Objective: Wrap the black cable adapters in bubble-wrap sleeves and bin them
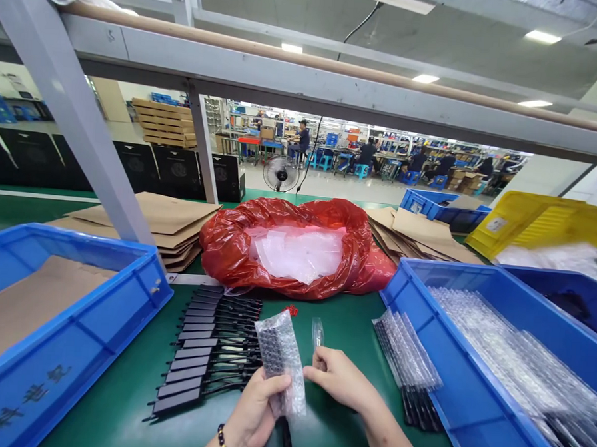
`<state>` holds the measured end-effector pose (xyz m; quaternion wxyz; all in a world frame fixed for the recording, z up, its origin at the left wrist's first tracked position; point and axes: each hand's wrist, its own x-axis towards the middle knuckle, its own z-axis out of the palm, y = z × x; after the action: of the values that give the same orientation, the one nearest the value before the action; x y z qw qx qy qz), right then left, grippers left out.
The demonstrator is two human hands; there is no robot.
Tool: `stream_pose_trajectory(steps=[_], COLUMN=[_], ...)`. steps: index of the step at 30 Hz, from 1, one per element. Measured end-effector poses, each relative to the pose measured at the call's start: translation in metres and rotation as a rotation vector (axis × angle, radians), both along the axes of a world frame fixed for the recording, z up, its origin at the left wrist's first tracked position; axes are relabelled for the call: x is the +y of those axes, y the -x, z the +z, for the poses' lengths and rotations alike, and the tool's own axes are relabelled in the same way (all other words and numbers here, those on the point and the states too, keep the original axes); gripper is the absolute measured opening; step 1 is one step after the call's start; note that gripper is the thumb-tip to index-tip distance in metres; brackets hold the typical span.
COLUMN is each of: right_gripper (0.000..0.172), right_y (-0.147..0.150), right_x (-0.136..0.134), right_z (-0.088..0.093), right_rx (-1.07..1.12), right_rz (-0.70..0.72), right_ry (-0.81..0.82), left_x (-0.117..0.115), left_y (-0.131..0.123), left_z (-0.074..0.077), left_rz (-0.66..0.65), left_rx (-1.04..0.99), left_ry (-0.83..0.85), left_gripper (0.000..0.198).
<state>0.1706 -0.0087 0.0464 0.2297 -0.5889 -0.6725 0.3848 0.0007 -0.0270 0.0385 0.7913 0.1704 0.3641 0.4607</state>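
Note:
My left hand (261,408), with a beaded bracelet at the wrist, is closed round a bubble-wrap sleeve (284,363) holding a dark item whose black cable end sticks out below. Just right of the sleeve, my right hand (338,379) has its fingers curled together at the lower end of a small clear plastic piece (317,332). Left of my hands lies a row of black flat parts with cables (191,358). To the right, several bubble-wrapped items (406,356) lean on the blue bin. A small red item (290,310) lies behind the sleeve.
Behind my hands sits a red bag (227,246) of white pouches, with cardboard stacks (169,217) on either side. A blue bin (124,294) with cardboard stands left; another blue bin (405,282) holds wrapped items at right. A metal post (93,126) rises at left.

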Motion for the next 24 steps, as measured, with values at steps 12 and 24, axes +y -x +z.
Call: stream_pose_trajectory(steps=[12,24], right_gripper=[0.045,0.028], right_y=[-0.038,0.026], right_x=[0.048,-0.028], right_z=[-0.038,0.027], right_rx=[-0.053,-0.118], right_rz=[-0.508,-0.151], right_ry=[-0.531,-0.36], left_x=[-0.009,-0.006], left_y=[-0.009,-0.013], left_z=[-0.01,-0.022], left_rz=[-0.186,-0.209], left_rx=[0.042,0.176], left_ry=[-0.087,-0.198], left_gripper=[0.029,0.044])
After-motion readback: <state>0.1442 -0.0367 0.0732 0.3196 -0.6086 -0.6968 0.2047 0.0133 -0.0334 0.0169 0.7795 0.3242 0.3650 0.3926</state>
